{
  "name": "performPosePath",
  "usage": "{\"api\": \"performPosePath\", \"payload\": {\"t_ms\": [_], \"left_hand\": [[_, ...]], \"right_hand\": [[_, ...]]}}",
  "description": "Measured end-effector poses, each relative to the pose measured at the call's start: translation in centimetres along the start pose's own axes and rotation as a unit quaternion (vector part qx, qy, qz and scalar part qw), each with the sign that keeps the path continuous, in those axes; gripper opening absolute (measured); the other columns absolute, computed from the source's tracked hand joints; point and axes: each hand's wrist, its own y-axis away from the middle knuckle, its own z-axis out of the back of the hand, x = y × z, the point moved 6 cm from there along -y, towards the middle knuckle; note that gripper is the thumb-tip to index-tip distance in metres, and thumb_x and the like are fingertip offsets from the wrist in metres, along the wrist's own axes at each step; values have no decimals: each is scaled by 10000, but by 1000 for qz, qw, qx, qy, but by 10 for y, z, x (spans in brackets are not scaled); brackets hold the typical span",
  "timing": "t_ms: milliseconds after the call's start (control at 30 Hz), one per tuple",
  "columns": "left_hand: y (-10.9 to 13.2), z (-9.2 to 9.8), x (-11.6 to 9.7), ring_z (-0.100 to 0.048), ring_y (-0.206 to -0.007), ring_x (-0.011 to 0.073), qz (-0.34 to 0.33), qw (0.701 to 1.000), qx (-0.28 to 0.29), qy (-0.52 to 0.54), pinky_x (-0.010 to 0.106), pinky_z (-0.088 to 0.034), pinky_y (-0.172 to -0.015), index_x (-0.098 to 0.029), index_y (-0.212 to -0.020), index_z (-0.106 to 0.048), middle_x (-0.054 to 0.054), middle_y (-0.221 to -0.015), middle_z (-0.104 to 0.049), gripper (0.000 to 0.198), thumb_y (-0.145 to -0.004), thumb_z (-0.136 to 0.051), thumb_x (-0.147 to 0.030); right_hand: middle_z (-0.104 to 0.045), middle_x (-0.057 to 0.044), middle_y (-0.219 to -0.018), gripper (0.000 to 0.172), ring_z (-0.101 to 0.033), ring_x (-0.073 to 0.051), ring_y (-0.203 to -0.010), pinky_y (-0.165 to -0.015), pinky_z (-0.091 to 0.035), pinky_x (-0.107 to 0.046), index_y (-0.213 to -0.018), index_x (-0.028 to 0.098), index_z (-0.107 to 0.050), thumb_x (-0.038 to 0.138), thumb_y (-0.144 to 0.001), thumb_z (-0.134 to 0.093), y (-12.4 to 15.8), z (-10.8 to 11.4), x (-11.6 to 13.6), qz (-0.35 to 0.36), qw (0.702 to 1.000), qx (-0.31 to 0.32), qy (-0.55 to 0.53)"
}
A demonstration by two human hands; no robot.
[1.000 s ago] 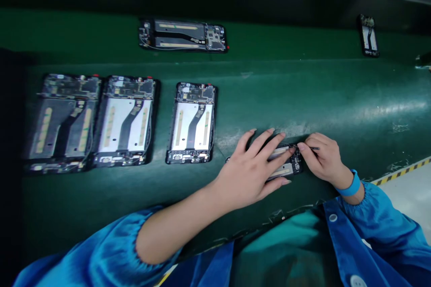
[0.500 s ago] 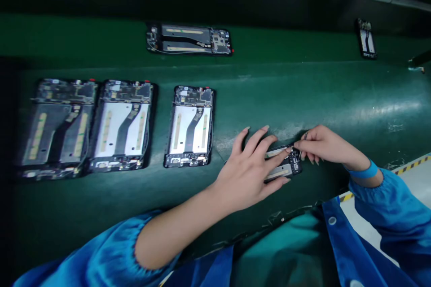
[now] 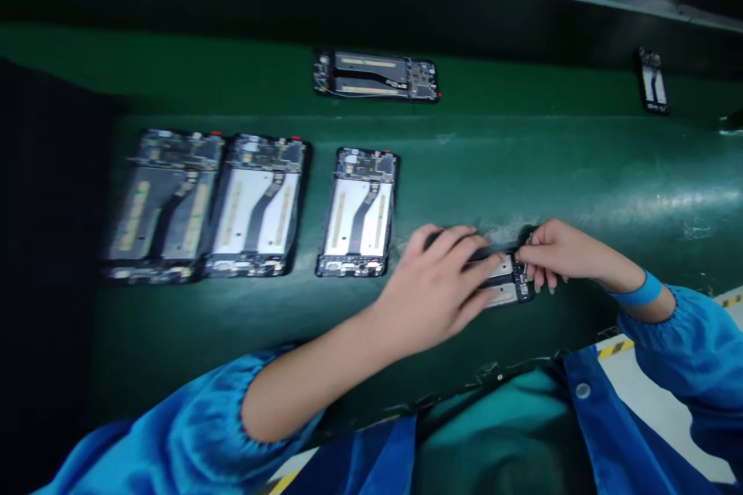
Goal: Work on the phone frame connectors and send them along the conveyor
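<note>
An opened phone (image 3: pixel 500 294) lies sideways on the bench in front of me, its inner frame and bottom board showing. My left hand (image 3: pixel 435 282) covers its left part and holds it down, fingers bent, with the index fingertip on the frame. The middle of this phone is hidden under that hand. At the phone's right end my right hand (image 3: pixel 560 251) is closed in a pinch by the small board. A thin, shiny piece shows at those fingertips, too small to make out. Left of my hands lies another opened phone (image 3: pixel 358 216), with ribbon cable and circuit board exposed.
Further left, two more opened phones (image 3: pixel 258 205) (image 3: pixel 166 209) lie side by side on the green bench mat (image 3: pixel 279 325). Another phone (image 3: pixel 374 77) lies lengthwise at the back, and one more phone (image 3: pixel 654 83) is at the far right. A dark block (image 3: pixel 46 247) borders the left side.
The view has swung left, so the phones appear further right. The outer fingers of my left hand have curled in from a wider spread. My right hand stays pinched at the phone's end.
</note>
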Motion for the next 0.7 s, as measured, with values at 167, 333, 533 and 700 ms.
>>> {"api": "performPosePath", "payload": {"t_ms": [167,333,533,700], "left_hand": [[5,27,41,-637,-888,218,64,985,152,43,380,-306,-808,-204,-979,-752,29,-911,-750,195,-991,-568,-267],[2,24,49,-616,-924,204,73,978,162,105,365,-271,-818,-206,-904,-756,9,-903,-764,208,-956,-566,-140],[2,16,56,-607,-944,198,79,973,152,154,365,-266,-846,-227,-884,-774,-12,-893,-773,173,-929,-619,-163],[2,17,56,-576,-913,193,66,976,139,155,364,-264,-832,-237,-892,-785,-19,-900,-775,199,-938,-605,-164]], "right_hand": [[-723,-95,-619,361,-688,-141,-501,-338,-408,-121,-605,127,-723,223,-932,-604,-4,-1,-10,-29,1000,12,-1],[-721,-106,-613,364,-715,-163,-549,-352,-431,-124,-618,125,-733,243,-938,-605,-5,0,-13,-31,999,13,-7],[-734,-111,-647,355,-731,-173,-581,-314,-368,-114,-621,129,-732,268,-928,-621,-3,1,-11,-38,999,13,1],[-738,-123,-662,344,-722,-179,-549,-283,-329,-122,-624,122,-729,318,-900,-668,-4,2,-13,-40,999,16,-14]]}}
